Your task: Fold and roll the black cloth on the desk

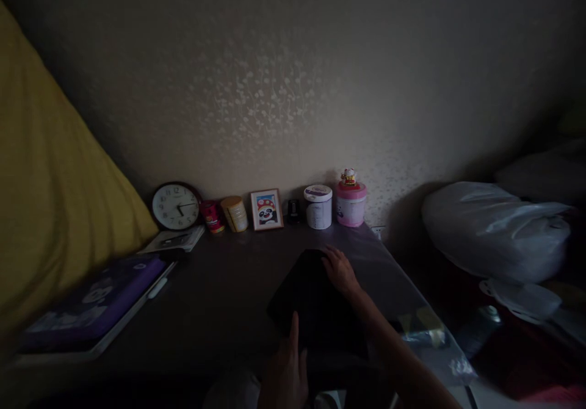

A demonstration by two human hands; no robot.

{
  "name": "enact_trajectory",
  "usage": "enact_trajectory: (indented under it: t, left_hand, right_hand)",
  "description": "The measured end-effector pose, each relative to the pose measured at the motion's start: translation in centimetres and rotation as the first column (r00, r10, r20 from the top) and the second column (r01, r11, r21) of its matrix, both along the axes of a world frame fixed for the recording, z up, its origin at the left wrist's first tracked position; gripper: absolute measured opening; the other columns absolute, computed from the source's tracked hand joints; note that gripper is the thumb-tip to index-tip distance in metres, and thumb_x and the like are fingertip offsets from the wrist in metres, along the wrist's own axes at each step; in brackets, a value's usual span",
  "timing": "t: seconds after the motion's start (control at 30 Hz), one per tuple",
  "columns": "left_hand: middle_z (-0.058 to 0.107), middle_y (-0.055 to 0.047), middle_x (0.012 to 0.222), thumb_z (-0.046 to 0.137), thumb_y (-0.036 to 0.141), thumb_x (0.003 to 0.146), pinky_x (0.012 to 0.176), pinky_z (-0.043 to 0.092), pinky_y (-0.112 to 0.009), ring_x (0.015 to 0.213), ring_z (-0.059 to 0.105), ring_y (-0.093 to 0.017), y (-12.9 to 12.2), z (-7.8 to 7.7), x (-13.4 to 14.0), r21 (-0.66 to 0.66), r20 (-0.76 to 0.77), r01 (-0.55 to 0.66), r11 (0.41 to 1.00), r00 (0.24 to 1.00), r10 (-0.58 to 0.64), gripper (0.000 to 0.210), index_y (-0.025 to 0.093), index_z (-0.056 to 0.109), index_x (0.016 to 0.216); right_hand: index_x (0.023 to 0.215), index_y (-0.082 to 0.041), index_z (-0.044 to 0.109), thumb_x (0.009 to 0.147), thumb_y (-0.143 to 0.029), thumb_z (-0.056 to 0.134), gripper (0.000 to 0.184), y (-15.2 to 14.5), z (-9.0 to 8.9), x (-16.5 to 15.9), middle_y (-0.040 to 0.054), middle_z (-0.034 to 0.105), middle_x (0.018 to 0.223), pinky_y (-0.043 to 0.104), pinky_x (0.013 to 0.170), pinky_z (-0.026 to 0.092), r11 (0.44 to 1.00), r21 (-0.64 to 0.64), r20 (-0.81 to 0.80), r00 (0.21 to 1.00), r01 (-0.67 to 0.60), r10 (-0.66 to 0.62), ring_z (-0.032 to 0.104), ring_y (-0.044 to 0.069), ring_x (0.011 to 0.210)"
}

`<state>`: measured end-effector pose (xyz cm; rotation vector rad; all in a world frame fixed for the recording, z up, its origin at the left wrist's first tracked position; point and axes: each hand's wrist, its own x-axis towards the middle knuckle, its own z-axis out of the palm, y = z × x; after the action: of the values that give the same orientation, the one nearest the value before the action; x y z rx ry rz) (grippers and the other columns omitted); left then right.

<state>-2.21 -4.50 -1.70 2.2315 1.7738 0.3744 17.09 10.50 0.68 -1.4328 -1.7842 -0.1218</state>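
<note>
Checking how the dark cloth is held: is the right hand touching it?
Touching. The head view shows the right hand lying flat on the dark cloth's far edge, with no gap visible.

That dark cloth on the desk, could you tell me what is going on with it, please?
A person has both hands on a dark folded cloth lying flat on the desk. The right hand rests spread on its far edge; the left hand touches the near edge with one finger out. Neither has a closed grip. Along the wall stand a clock, a framed panda picture and tubs.
</note>
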Motion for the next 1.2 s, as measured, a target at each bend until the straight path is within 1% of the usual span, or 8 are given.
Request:
enact_trajectory:
  t: [0.1, 0.23, 0.3, 0.5, 0.7, 0.83, 1.0, 1.2]
  left_hand:
    - [0.051, -0.009, 0.126, 0.023, 0.024, 0.088, 0.082, 0.043, -0.023, 0.098, 0.058, -0.016, -0.3, 0.2, 0.2, 0.071, -0.029, -0.035, 0.997, 0.999, 0.037, 0.053, 0.018, 0.010, 0.139]
    - [0.049, -0.006, 0.128, 0.024, 0.026, 0.089, 0.084, 0.045, -0.024, 0.105, 0.055, -0.017, -0.5, 0.3, 0.3, 0.159, -0.047, -0.053, 0.986, 0.997, 0.061, 0.050, 0.020, 0.017, 0.138]
    - [0.044, -0.004, 0.133, 0.023, 0.027, 0.089, 0.089, 0.042, -0.024, 0.112, 0.050, -0.016, -0.4, 0.2, 0.3, 0.157, -0.041, -0.045, 0.987, 0.998, 0.052, 0.050, 0.019, 0.016, 0.138]
    - [0.029, -0.003, 0.142, 0.023, 0.025, 0.089, 0.098, 0.032, -0.019, 0.123, 0.037, -0.009, 0.0, 0.3, 0.0, -0.003, 0.093, -0.032, 0.999, 0.995, 0.032, 0.054, 0.016, 0.007, 0.139]
    - [0.029, -0.004, 0.142, 0.024, 0.026, 0.088, 0.099, 0.032, -0.021, 0.124, 0.037, -0.010, -0.1, 0.6, 0.0, -0.032, 0.127, -0.032, 0.999, 0.991, 0.036, 0.054, 0.017, 0.008, 0.140]
    - [0.027, -0.004, 0.142, 0.023, 0.024, 0.088, 0.100, 0.030, -0.020, 0.125, 0.035, -0.009, -0.2, 1.2, 0.0, -0.058, 0.130, -0.022, 0.998, 0.991, 0.029, 0.054, 0.016, 0.008, 0.139]
    - [0.034, -0.005, 0.140, 0.025, 0.026, 0.088, 0.097, 0.033, -0.022, 0.121, 0.041, -0.010, -0.1, 1.1, -0.2, -0.035, 0.178, -0.012, 0.999, 0.984, 0.018, 0.054, 0.018, 0.010, 0.139]
    - [0.029, -0.004, 0.142, 0.025, 0.026, 0.088, 0.099, 0.031, -0.020, 0.124, 0.037, -0.009, 0.1, 0.7, -0.7, -0.039, 0.242, 0.006, 0.999, 0.970, 0.004, 0.055, 0.017, 0.009, 0.139]
  right_hand:
    - [0.103, -0.020, 0.060, 0.085, -0.025, 0.038, 0.029, -1.9, -0.1, 2.8, 0.0068, 0.063, 0.103, 0.032, 0.084, 0.043, 0.999, -0.051, -0.092, 0.996, 0.016, -0.021, 0.056, 0.019, 0.097]
    - [0.098, -0.022, 0.062, 0.084, -0.032, 0.038, 0.029, -5.5, -1.3, 6.1, 0.0058, 0.066, 0.095, 0.028, 0.073, 0.044, 0.961, -0.236, -0.141, 0.974, 0.141, -0.178, 0.061, 0.020, 0.087]
    - [0.095, -0.022, 0.063, 0.082, -0.036, 0.038, 0.031, -6.9, -2.2, 6.9, 0.0054, 0.068, 0.091, 0.028, 0.069, 0.044, 0.938, -0.313, -0.164, 0.965, 0.148, -0.206, 0.063, 0.021, 0.084]
    - [0.100, -0.018, 0.061, 0.076, -0.041, 0.044, 0.037, -8.4, -4.0, 6.1, 0.0071, 0.069, 0.087, 0.029, 0.068, 0.045, 0.930, -0.364, -0.362, 0.914, 0.044, -0.185, 0.064, 0.022, 0.083]
    - [0.099, -0.016, 0.060, 0.068, -0.050, 0.054, 0.047, -8.7, -3.9, 4.4, 0.0071, 0.068, 0.086, 0.029, 0.067, 0.049, 0.935, -0.309, -0.689, 0.719, -0.175, -0.093, 0.063, 0.023, 0.083]
    - [0.090, -0.015, 0.062, 0.065, -0.048, 0.060, 0.041, -8.9, -3.2, 3.4, 0.0078, 0.068, 0.086, 0.030, 0.065, 0.049, 0.919, -0.313, -0.764, 0.638, -0.239, -0.094, 0.063, 0.025, 0.083]
    - [0.087, -0.013, 0.062, 0.068, -0.049, 0.054, 0.041, -8.6, -1.9, 2.8, 0.0068, 0.067, 0.079, 0.029, 0.060, 0.046, 0.925, -0.294, -0.717, 0.696, -0.242, -0.046, 0.061, 0.023, 0.075]
    - [0.104, -0.016, 0.056, 0.074, -0.044, 0.045, 0.042, -8.3, -1.6, 3.1, 0.0072, 0.066, 0.083, 0.030, 0.065, 0.044, 0.944, -0.330, -0.467, 0.870, -0.005, -0.159, 0.061, 0.022, 0.077]
